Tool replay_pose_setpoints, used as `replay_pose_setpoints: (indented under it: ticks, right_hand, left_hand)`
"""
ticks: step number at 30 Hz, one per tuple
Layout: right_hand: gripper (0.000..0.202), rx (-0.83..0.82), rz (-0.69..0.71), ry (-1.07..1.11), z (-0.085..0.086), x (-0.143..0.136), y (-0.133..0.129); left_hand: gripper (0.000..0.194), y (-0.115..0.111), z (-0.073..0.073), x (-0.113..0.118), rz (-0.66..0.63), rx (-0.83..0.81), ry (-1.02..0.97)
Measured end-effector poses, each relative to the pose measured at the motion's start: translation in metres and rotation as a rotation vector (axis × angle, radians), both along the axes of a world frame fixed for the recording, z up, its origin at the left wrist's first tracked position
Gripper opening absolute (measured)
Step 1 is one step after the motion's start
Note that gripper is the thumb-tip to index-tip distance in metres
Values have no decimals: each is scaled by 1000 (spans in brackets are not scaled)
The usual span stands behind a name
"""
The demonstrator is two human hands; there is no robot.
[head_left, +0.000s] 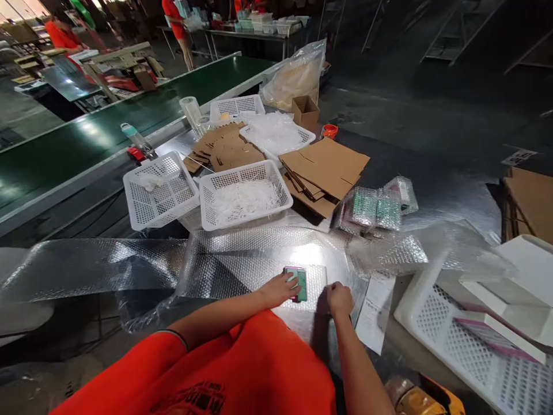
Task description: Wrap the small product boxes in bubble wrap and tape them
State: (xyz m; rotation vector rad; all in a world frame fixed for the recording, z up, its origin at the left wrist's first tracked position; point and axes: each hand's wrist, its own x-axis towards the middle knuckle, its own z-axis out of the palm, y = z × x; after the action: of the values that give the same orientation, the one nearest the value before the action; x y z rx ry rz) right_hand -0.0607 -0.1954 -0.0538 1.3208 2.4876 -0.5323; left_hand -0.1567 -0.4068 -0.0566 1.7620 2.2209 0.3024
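A small green and pink box (302, 286) lies on a sheet of bubble wrap (259, 274) spread over the shiny tabletop. My left hand (279, 290) rests on the box's left part, palm down with the fingers spread. Just right of the box, beside the wrap's right edge, my right hand (340, 300) is closed; whatever its fingers hold is hidden. Bubble-wrapped packs (375, 207) are piled beyond it, and a printed white paper (375, 311) lies on its right.
White baskets (246, 216) stand at the back, one with white shreds. Flat cardboard (330, 164) lies behind the wrapped packs. A white crate (453, 346) with boxes is at right, a tape dispenser (423, 397) below. A green conveyor belt (168, 101) runs behind; people in orange work beyond.
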Motion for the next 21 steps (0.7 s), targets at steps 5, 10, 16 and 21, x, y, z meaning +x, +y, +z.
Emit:
replay_pose_setpoints:
  ticks: [5,10,16,21]
  right_hand:
    - [25,-111,-26,131,8,2,6]
    - [22,-224,-42,312,18,1,-13]
    - [31,-291,-57,431,17,-12,-63]
    - [43,-241,-85,443,13,-17,-80]
  left_hand:
    - [34,0,-1,0,14,9,-56]
    - [34,-2,0,-2,23,31,-114]
    - [30,-3,2,-3,59,-4,-189]
    - [31,-1,-3,-3,49,4,-220]
